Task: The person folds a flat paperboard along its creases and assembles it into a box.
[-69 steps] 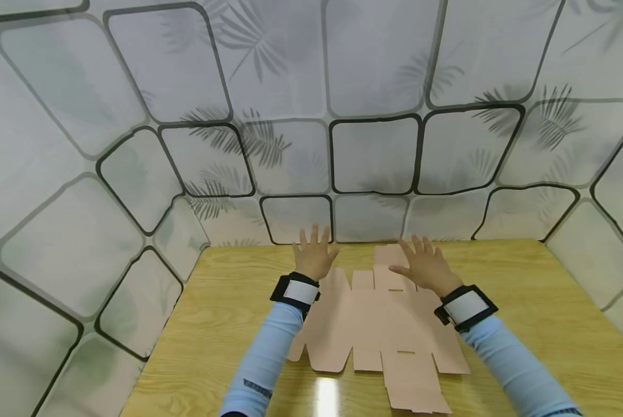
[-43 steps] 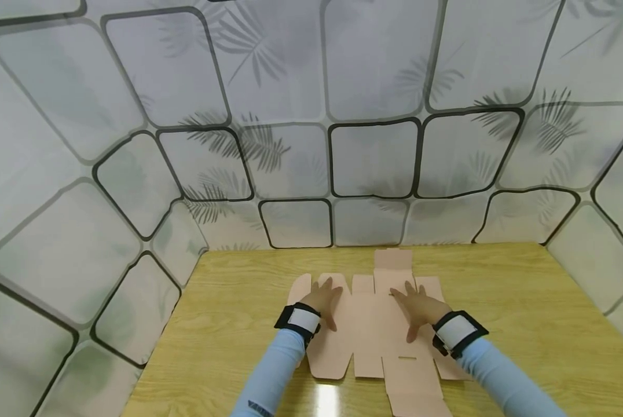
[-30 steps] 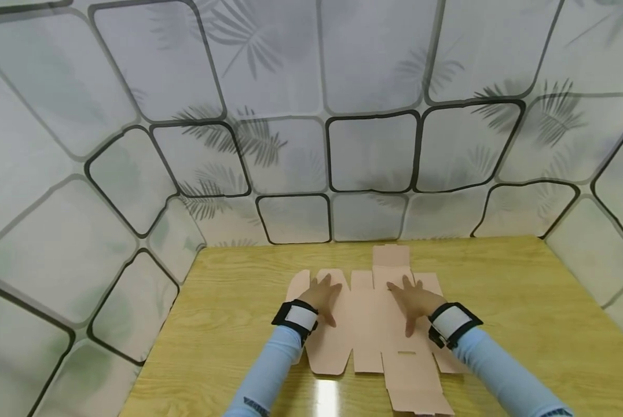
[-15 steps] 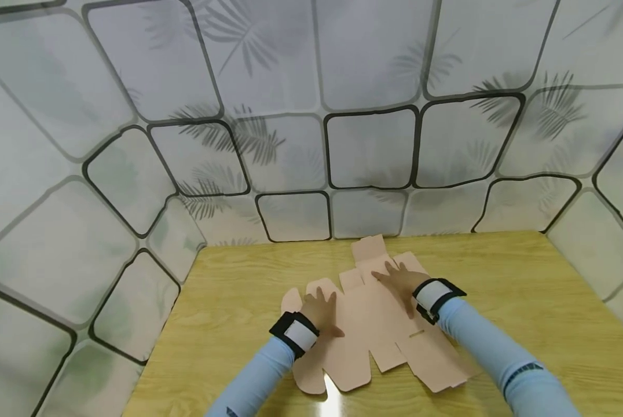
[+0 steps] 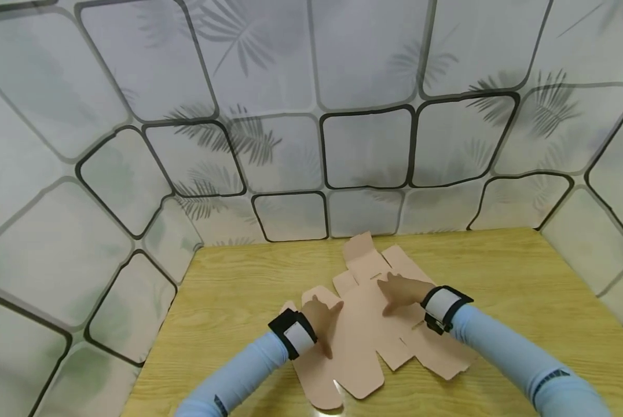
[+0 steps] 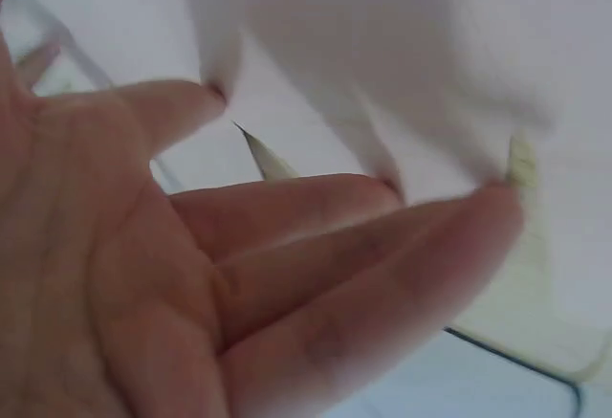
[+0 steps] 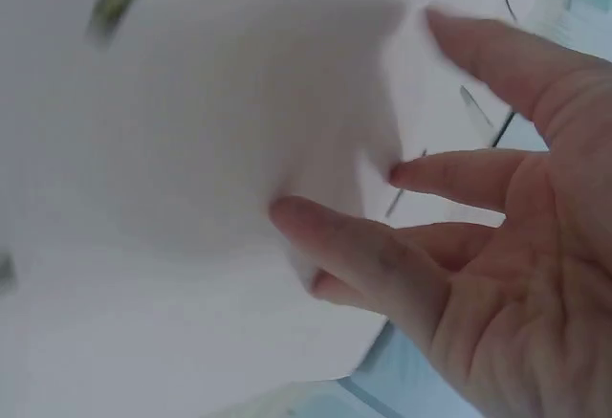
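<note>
A flat, unfolded cardboard box blank (image 5: 361,336), pinkish-tan with flaps and slots, lies at a slant on the table. My left hand (image 5: 322,323) rests on its rounded left-hand panel, fingers spread. Over the panel by the upper slot is my right hand (image 5: 402,291), with its fingertips on the board. In the left wrist view, the fingers of the left hand (image 6: 143,236) are extended and their tips meet the pale cardboard (image 6: 316,45). The right wrist view has the right hand (image 7: 478,236) with fingers apart, tips at the cardboard surface (image 7: 172,150). Neither hand grips an edge.
The wooden table (image 5: 228,289) extends on both sides of the cardboard. Its far edge meets a patterned wall covering (image 5: 366,150) with leaf prints and dark outlines, which also runs along the left and right sides.
Both hands came down onto the cardboard from above it. The blank has since turned counterclockwise, its top flap going left and bottom flap right; the left hand slid nearer, the right slightly farther away.
</note>
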`<state>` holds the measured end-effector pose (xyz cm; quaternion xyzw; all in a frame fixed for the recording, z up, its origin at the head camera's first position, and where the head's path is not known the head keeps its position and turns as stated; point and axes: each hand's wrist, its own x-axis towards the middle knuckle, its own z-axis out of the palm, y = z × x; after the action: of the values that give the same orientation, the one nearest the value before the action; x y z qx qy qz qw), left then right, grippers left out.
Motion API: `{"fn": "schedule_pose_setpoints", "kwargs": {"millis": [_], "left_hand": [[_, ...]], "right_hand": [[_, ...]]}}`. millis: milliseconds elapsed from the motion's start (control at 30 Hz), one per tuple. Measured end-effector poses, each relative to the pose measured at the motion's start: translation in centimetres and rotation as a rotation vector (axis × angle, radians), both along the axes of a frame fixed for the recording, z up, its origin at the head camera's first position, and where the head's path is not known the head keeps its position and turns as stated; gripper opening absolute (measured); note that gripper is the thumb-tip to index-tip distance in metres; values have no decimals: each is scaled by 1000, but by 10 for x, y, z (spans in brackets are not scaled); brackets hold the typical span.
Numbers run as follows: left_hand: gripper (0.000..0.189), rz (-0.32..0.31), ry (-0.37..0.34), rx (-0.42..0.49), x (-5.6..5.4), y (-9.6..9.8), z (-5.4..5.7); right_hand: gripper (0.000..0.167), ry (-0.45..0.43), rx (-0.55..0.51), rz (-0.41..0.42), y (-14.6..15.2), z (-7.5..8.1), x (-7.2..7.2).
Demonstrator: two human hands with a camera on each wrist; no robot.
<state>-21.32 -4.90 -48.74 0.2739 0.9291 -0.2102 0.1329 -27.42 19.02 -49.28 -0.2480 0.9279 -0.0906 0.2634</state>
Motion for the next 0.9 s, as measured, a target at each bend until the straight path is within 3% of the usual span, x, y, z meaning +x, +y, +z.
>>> {"fn": "schedule_pose_setpoints", "kwargs": {"millis": [67,133,267,433,567,800,900], "left_hand": [[116,-44,50,-9,12,6,0],[110,-46,51,20,25,15,1],[100,49,24,48,47,44,-2],[95,160,75,-78,61,86,-7],[95,174,134,-109,62,101,-5],[97,121,142,-55,56,94,-1],[98,109,136,-64,56,94,-4]], "right_hand": [[100,2,-13,11,-6,-1,-5],[111,19,-3,39,-12,-4,-11],[111,51,27,169,-26,-6,-25],[105,37,91,333,-58,0,-30],[106,61,159,369,-81,3,-24],[109,73,185,329,-89,3,-20],[89,102,152,364,-85,1,-30]]}}
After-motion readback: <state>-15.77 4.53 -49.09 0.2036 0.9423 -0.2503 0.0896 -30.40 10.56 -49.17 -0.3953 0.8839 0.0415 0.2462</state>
